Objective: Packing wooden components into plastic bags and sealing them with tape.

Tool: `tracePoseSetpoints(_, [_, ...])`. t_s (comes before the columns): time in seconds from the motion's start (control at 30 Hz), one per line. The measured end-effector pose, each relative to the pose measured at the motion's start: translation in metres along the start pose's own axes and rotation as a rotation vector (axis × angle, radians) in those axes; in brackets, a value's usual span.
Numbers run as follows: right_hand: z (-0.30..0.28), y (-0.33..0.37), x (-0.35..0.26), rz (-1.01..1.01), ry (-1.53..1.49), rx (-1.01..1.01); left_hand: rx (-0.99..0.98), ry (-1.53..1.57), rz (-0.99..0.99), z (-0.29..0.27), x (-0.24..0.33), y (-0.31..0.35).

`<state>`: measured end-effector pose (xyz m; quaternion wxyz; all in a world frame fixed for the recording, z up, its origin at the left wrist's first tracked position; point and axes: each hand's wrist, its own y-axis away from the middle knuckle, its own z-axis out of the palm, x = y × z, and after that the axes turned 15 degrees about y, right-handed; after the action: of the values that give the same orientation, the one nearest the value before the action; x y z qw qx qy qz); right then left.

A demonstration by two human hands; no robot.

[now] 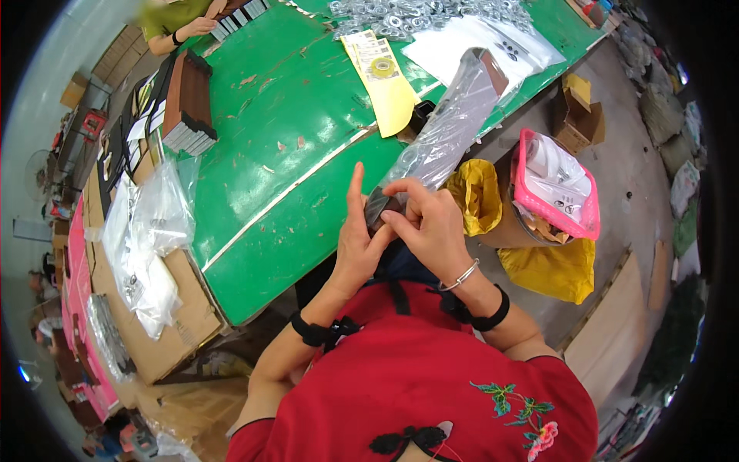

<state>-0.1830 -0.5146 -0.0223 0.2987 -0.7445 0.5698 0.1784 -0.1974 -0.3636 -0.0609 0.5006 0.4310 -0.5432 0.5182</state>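
Observation:
A long dark bundle in a clear plastic sleeve (450,127) lies slantwise over the right part of the green table, its near end close to my body. My left hand (356,250) holds that end from the left, thumb bent against it and index finger pointing up beside it. From the right, my right hand (433,231) grips the same end with thumb and bent index finger. Some of the fingers of both hands are hidden. The sleeve's far end shows a brown patch and rests by white plastic bags (493,50).
Yellow sheets (389,100) with a tape roll (382,68) lie ahead on the green table (285,177). Stacked brown strips (188,100) stand left. A pink basket (593,208) and yellow bag (477,196) are right. A co-worker's hand (202,26) is at the far left.

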Motion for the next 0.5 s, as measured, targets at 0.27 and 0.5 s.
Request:
tracePoseSetpoints(0.27, [0.011,-0.004,-0.011,0.113,-0.016,-0.072,0.01,-0.119,0.17,-0.014,-0.022,0.007])
tracePoseSetpoints(0.5, [0.016,-0.016,-0.022,0.096,0.04,-0.127,0.014,-0.205,0.201,-0.025,-0.024,0.01])
